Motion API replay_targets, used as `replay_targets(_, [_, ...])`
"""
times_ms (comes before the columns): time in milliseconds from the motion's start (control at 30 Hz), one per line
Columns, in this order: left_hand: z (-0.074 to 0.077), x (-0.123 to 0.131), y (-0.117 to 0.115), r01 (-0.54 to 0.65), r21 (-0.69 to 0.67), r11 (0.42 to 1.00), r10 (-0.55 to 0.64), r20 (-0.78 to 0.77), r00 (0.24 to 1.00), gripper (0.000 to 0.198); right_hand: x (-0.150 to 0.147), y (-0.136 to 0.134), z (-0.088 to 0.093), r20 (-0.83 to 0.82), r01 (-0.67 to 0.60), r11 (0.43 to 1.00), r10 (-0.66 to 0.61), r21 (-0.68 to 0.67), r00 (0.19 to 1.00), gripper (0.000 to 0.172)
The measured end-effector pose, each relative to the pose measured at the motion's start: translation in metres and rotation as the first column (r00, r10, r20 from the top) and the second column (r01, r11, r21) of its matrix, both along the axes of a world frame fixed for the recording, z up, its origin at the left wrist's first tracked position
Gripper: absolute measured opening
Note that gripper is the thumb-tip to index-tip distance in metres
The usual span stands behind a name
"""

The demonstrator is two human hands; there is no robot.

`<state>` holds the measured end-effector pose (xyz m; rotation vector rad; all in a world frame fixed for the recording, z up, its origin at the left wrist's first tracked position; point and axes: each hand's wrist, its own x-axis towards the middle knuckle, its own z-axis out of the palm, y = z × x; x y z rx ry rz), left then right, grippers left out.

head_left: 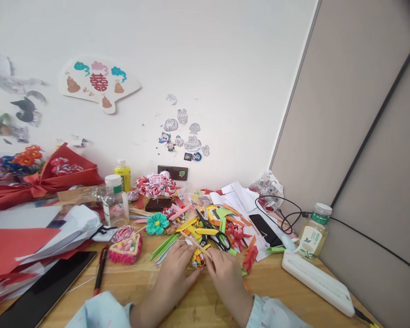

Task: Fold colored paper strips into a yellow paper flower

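At lower centre of the frame, the left hand (176, 269) is closed around a multicoloured folded paper piece (198, 261) just above the table (140, 284). The right hand (226, 273) pinches a thin wooden stick (195, 243) against it, near the scissors (214, 235). Judged step: fitting stick to paper. The next move calls for a steady hold.

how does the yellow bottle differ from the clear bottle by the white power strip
The yellow plastic bottle is opaque with a white cap; the clear bottle of pale liquid has a green-banded cap and a leaf label. The yellow one stands at the back, left of centre, the clear one at the far right. Both stand upright, capped.
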<state>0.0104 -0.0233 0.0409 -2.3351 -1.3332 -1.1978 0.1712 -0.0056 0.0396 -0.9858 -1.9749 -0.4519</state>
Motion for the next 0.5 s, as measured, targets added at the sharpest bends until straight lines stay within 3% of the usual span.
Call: replay_targets(500, [0.0001,0.0008,-0.0011,-0.011,-0.018,1.000,0.011,0.008,1.000,0.033,0.0005,0.0005,-0.0027,-0.008,0.011,1.000,-0.011,-0.024,1.000,0.052])
